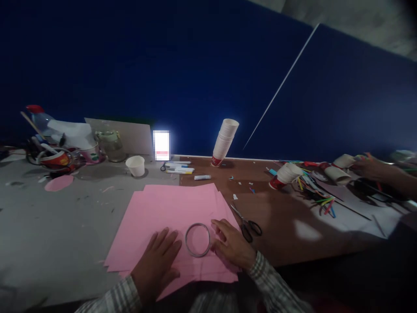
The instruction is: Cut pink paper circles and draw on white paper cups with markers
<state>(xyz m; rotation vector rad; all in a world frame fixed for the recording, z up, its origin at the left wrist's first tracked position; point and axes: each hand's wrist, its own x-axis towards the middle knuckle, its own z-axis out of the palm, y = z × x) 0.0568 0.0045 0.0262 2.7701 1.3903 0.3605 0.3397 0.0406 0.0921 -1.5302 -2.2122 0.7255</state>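
Several sheets of pink paper [169,204] lie stacked unevenly on the table in front of me. A thin grey ring [186,240], like a bangle, rests flat on the top sheet. My left hand [159,256] lies flat on the paper left of the ring, its fingers stretched out. On the ring's other side is my right hand [233,244], fingers apart and slightly bent, with index finger and thumb close to the rim. Whether they touch it I cannot tell. Black-handled scissors [247,226] lie beside the paper, near my right hand.
Markers [178,168], a white paper cup [135,166] and a tall leaning cup stack [224,141] stand behind the paper. Left are a jar [111,145] and a pink disc [59,183]. Right are tipped cups [286,174], coloured strips [325,203] and another person's hand [374,168].
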